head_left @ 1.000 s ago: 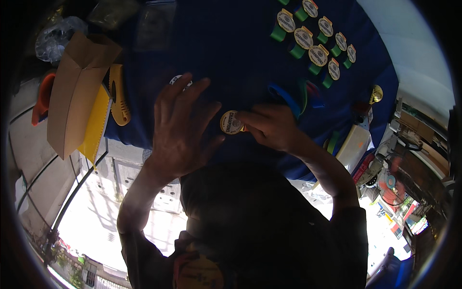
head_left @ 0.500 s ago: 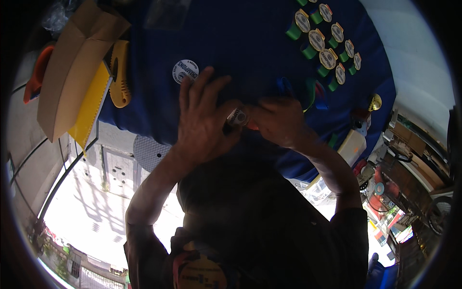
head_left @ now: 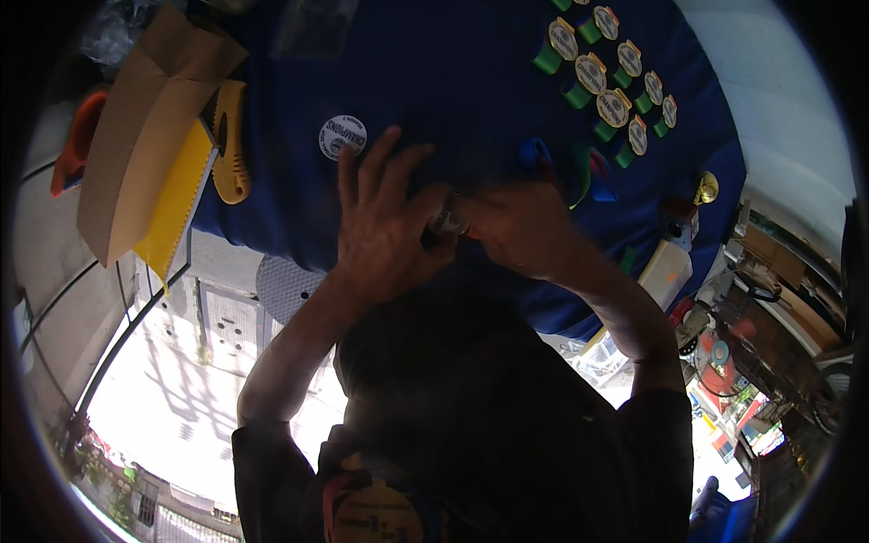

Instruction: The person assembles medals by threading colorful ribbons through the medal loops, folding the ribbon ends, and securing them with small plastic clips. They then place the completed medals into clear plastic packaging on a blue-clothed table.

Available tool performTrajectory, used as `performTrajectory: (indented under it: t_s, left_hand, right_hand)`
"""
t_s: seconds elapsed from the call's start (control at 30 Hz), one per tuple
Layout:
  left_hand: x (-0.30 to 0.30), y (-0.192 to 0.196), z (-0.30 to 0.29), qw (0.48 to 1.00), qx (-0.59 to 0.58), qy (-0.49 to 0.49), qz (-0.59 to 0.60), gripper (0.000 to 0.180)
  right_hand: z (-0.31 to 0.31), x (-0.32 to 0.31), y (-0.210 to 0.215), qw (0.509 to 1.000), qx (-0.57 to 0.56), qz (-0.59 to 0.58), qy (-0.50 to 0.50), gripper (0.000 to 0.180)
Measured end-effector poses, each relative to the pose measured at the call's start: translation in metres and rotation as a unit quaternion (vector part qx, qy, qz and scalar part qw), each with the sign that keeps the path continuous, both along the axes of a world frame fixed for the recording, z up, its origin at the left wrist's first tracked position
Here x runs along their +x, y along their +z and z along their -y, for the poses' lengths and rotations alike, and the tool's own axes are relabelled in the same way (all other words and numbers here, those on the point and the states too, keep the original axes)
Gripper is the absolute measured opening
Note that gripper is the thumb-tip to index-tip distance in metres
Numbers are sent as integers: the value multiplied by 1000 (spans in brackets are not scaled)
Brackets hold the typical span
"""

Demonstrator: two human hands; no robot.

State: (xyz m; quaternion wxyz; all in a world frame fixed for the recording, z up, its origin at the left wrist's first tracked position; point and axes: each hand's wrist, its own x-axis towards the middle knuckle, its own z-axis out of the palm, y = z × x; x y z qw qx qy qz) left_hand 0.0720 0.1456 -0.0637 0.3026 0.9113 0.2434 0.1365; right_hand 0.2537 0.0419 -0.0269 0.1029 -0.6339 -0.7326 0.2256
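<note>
A round, pale-faced metal medal [head_left: 450,220] is clamped between the left hand [head_left: 385,240] and right hand [head_left: 529,231], over the blue-clothed bench [head_left: 434,81].

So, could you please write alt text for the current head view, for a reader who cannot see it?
A person's left hand and right hand hold a small round medal between them over a dark blue cloth. A round white disc lies just beyond the left hand, and more medals with green ribbons lie at upper right.
</note>
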Motion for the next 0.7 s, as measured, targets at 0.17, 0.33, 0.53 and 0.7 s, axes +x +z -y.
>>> performTrajectory:
  t_s: [0.17, 0.33, 0.53, 0.7]
  left_hand:
    - [4, 1, 1, 1000, 6, 1, -9, 50]
    - [4, 3, 2, 1000, -4, 6, -18, 50]
    - [3, 3, 1, 1000, -2, 9, -17, 51]
    - [4, 1, 2, 1000, 3, 11, -15, 49]
  right_hand:
    - [5, 4, -5, 997, 26, 21, -75, 21]
    - [13, 3, -10, 999, 26, -1, -26, 22]
    - [11, -1, -13, 997, 64, -31, -7, 18]
    - [4, 4, -7, 1000, 8, 6, -1, 15]
